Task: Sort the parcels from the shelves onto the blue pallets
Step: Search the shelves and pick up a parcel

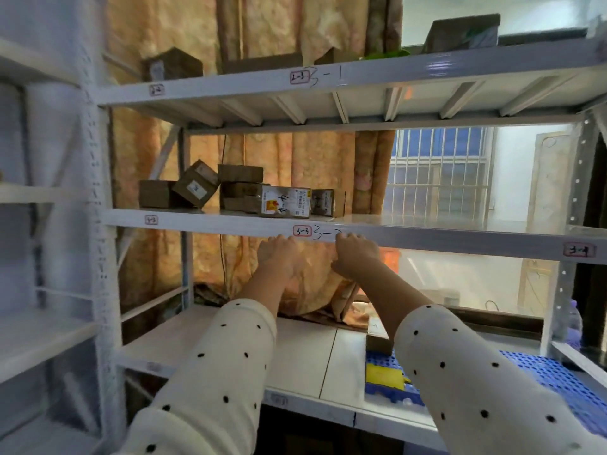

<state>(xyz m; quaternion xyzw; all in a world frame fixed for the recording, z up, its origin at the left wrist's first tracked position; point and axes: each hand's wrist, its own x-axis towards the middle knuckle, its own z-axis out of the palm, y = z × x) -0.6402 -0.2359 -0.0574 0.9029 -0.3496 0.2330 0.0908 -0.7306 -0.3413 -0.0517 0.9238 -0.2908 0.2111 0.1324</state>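
Several small brown cardboard parcels (239, 188) sit in a cluster on the middle shelf (427, 238), the front one (285, 201) bearing a white label with handwriting. My left hand (279, 254) and my right hand (356, 254) are both raised just under that shelf's front edge, below the "3-3" tag, fingers spread and holding nothing. Both are below and slightly right of the parcels, not touching them. A blue pallet (558, 379) lies on the lower shelf at the right, partly hidden by my right sleeve, with a yellow-topped item (382, 376) on it.
The top shelf (361, 77) holds more brown boxes (174, 65) and a dark box (463, 32). A white upright post (98, 224) stands at left, another shelf unit beyond it. An orange curtain (312, 159) and a barred window (440, 165) lie behind.
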